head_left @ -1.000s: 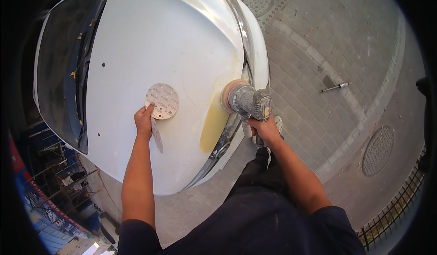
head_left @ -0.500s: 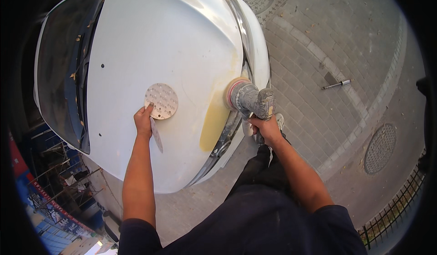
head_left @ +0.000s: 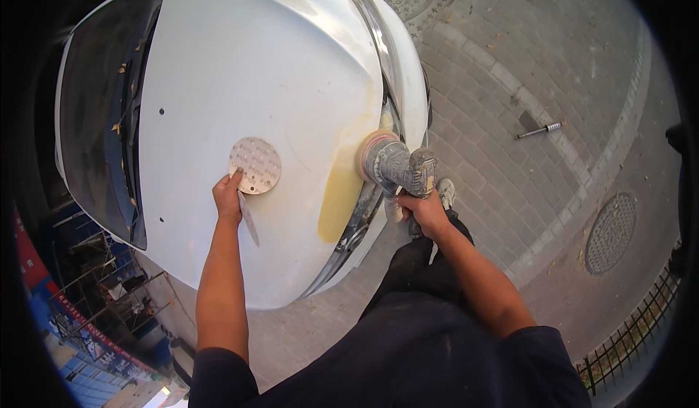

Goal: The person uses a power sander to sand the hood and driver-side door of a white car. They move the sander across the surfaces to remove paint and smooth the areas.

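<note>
Fingers of my right hand [head_left: 424, 214] wrapped tight on the sander [head_left: 397, 166] at frame centre, left hand [head_left: 228, 197] pinning the sanding disc [head_left: 255, 165] on the hood [head_left: 277, 80]; best keep the pad flat over the yellow filler patch [head_left: 341, 189]

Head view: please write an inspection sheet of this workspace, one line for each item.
Surface: white car bonnet, with a yellowish filler patch near its front edge.
Job's things: grey dusty power sander, its pad on the patch; round perforated sanding disc lying on the bonnet.
Clutter: slim metal tool on the paving; dry leaves by the windscreen.
Grippers: left hand touches the disc's edge; right hand grips the sander.
Cables: nothing seen.
Surroundings: grey brick pavement, round manhole cover, black railing.
</note>
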Action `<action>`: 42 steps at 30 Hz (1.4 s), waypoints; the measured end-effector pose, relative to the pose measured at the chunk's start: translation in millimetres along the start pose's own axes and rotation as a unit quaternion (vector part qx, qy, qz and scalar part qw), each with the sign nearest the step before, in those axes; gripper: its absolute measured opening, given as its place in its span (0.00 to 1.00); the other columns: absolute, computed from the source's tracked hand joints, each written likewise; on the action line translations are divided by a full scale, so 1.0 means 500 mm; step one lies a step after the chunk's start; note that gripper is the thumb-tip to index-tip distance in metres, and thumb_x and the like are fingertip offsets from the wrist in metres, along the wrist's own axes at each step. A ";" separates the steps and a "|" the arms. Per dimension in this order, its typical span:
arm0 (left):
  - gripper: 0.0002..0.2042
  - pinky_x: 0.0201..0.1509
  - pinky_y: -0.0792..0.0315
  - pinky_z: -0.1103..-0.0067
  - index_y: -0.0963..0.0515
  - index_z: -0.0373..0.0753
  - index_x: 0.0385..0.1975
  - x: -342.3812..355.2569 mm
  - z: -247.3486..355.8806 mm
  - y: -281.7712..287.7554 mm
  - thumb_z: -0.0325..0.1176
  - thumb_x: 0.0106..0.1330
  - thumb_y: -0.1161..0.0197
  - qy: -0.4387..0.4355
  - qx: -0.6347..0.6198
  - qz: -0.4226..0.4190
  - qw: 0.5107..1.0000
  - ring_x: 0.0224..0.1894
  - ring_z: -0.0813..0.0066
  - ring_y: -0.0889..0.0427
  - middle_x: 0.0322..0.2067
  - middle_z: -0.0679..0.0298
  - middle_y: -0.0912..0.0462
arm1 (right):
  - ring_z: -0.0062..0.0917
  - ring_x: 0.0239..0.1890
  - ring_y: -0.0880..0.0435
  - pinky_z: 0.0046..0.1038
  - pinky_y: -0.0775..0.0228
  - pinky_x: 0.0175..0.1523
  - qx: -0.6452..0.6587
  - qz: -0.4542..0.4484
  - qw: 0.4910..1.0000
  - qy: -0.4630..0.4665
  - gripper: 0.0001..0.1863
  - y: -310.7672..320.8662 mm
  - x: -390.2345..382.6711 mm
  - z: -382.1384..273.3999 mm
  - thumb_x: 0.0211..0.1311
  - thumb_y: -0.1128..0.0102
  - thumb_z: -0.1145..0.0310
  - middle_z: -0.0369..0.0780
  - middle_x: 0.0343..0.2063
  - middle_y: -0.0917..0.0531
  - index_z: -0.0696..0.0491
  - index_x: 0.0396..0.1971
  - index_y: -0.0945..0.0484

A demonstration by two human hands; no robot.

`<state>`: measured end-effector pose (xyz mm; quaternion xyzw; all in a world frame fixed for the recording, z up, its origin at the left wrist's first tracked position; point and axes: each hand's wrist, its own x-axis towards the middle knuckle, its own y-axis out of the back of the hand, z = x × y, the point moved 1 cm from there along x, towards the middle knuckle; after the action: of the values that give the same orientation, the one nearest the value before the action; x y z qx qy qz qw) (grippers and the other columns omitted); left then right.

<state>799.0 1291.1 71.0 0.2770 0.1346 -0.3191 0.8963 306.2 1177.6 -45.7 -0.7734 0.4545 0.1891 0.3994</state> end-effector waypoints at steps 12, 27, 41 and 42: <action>0.17 0.51 0.17 0.76 0.14 0.26 0.51 -0.001 0.002 0.001 0.37 0.77 0.26 -0.001 -0.006 -0.014 1.000 0.42 0.73 0.10 0.45 0.57 0.07 | 0.22 0.21 0.23 0.31 0.27 0.31 0.218 -0.105 0.966 -0.093 0.07 0.010 -0.028 0.021 0.70 0.29 0.70 0.35 0.25 0.21 0.54 0.37 0.20; 0.16 0.39 0.18 0.79 0.11 0.27 0.45 -0.022 0.015 -0.012 0.38 0.75 0.25 0.007 0.009 0.003 1.000 0.33 0.78 0.11 0.38 0.59 0.07 | 0.17 0.21 0.30 0.29 0.30 0.33 0.498 -0.270 0.810 -0.151 0.13 0.077 0.011 0.108 0.74 0.37 0.62 0.34 0.30 0.23 0.56 0.47 0.20; 0.16 0.37 0.19 0.79 0.11 0.27 0.44 -0.023 0.021 -0.019 0.38 0.75 0.24 0.001 0.009 -0.008 1.000 0.32 0.79 0.13 0.37 0.60 0.08 | 0.17 0.22 0.29 0.29 0.31 0.33 0.479 -0.257 0.824 -0.163 0.12 0.047 -0.048 0.182 0.73 0.37 0.64 0.35 0.29 0.23 0.57 0.47 0.18; 0.16 0.36 0.19 0.79 0.11 0.27 0.44 -0.023 0.023 -0.019 0.38 0.75 0.24 -0.013 0.009 -0.014 1.000 0.31 0.80 0.13 0.36 0.60 0.07 | 0.17 0.22 0.29 0.29 0.30 0.33 0.476 -0.244 0.828 -0.167 0.12 0.040 -0.054 0.196 0.73 0.37 0.64 0.35 0.29 0.23 0.56 0.47 0.18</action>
<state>784.8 1284.1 81.1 0.2793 0.1237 -0.3367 0.8907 282.0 1264.4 -96.5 -0.5297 0.2111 -0.0282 0.8210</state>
